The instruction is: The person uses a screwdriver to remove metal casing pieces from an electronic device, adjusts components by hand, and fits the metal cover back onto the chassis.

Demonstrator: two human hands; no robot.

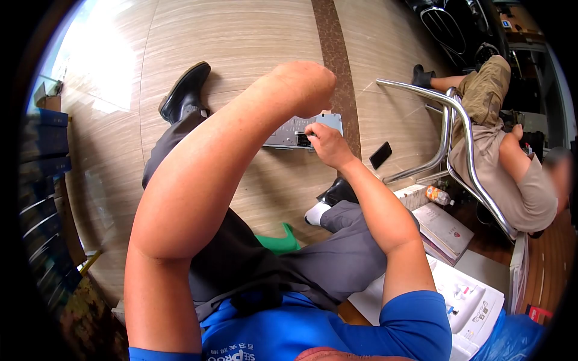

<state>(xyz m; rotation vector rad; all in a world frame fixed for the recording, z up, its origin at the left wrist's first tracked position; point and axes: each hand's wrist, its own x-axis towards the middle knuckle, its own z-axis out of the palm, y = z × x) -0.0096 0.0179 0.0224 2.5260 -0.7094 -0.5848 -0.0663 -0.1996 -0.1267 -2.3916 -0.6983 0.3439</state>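
Observation:
A flat grey metal unit (289,133), with a dark opening in its side, lies low on the floor ahead of me. My left hand (310,84) is bent over the far side of the unit; its fingers are hidden behind the wrist and back of the hand. At the near right part of the unit, beside the dark opening, my right hand (326,143) is closed, thumb and fingers pressed together on something too small to make out. A black phone (380,155) lies on the floor to the right of my right hand.
Another person (503,144) sits at the right behind a chrome tube frame (466,126). Near my right leg are a bottle (439,195), booklets (442,228) and a white tray (466,301). A green stool (282,239) shows between my legs. Blue boxes (45,141) stand far left.

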